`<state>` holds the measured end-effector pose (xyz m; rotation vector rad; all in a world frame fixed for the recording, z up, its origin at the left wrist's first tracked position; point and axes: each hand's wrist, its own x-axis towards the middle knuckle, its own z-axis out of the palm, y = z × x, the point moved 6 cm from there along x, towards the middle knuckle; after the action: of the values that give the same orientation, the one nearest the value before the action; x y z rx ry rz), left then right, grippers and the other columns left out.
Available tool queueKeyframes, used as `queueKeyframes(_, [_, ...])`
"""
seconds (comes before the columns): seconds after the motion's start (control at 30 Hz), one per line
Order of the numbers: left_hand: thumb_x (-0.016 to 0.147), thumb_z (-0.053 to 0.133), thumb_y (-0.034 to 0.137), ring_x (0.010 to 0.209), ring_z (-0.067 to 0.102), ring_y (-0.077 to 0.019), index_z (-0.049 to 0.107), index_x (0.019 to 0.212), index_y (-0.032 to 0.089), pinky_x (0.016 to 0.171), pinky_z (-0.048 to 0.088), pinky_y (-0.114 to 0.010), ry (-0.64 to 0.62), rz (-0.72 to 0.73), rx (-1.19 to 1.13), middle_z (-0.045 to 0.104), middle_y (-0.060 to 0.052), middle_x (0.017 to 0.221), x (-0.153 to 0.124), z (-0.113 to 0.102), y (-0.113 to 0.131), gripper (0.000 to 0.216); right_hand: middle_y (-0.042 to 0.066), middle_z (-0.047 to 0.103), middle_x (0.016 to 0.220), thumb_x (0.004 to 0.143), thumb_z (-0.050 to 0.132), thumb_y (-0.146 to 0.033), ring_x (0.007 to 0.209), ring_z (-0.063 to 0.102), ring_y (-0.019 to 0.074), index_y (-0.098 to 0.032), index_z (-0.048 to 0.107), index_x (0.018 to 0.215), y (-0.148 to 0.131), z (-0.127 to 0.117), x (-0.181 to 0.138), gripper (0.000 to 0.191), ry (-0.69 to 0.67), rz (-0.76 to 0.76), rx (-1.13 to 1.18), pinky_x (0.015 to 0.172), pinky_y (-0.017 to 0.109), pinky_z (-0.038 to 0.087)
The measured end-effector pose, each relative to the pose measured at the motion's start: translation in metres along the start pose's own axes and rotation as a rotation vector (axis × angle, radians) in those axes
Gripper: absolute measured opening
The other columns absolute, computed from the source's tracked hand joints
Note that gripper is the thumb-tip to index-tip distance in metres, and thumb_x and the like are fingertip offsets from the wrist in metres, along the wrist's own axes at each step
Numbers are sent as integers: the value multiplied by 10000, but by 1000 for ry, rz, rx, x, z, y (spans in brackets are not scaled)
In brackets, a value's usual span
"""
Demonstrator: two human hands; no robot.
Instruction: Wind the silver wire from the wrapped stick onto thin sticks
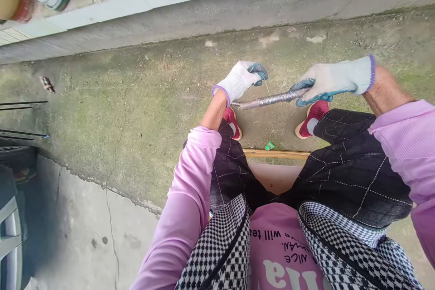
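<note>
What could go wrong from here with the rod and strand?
The thin strand might slip or snap: it looks fine and spans open air between the left grip and the silvery wrapping, which could then loosen.
The rod might twist or tip, since only the right grip appears to hold it, near one end.

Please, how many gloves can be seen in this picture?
2. One glove is on the left hand, which pinches a thin strand; the second glove is on the right hand, which grips the wrapped rod. I see no more.
</note>
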<state>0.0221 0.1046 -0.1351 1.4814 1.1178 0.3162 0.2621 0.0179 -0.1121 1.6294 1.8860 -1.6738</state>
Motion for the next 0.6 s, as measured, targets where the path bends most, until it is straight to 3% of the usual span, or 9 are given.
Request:
queueKeyframes(0.1, [943,719,2,857,742,-153,852,892,173,982,646,-324,-9,-32,81,808,-12,873,-4,8,4,223,37,747,742,1072,935,-249,730,679,217,-178,915,992,3,-3,10,109,91,156,-313,708,347,446])
queueKeyframes(0.17, [925,740,15,881,767,-168,846,868,172,997,655,-326,-22,-28,125,795,-11,836,-6,12,6,198,99,823,838,1120,890,-265,822,757,266,-149,940,1084,2,-13,13,131,182,242,-442,779,392,469])
queueKeyframes(0.3, [915,811,64,947,841,-193,894,994,154,1041,699,-347,-25,-54,87,874,-55,917,-9,16,10,146,116,841,946,1154,882,-319,868,736,261,-151,933,1256,-4,-37,5,203,375,309,-449,807,408,468])
queueKeyframes(0.4, [921,812,74,981,878,-197,912,1096,131,1085,729,-371,-25,-71,11,913,-85,993,-12,15,12,210,59,723,805,1166,874,-325,762,629,227,-176,885,1174,-12,-44,-5,150,441,310,-294,733,388,453])
queueKeyframes(0.5, [924,801,77,979,885,-190,904,1100,126,1098,739,-370,-27,-60,-38,914,-83,993,-13,12,12,210,14,673,793,1165,847,-215,711,577,180,-199,841,1155,-24,-40,-13,20,488,193,78,661,345,461])
queueKeyframes(0.6, [921,821,93,956,876,-182,885,1056,145,1060,733,-342,-23,-32,-72,909,-69,988,-12,8,10,158,-22,616,782,1134,866,-114,680,523,134,-200,829,1135,-32,-36,-18,93,504,60,347,600,297,415])
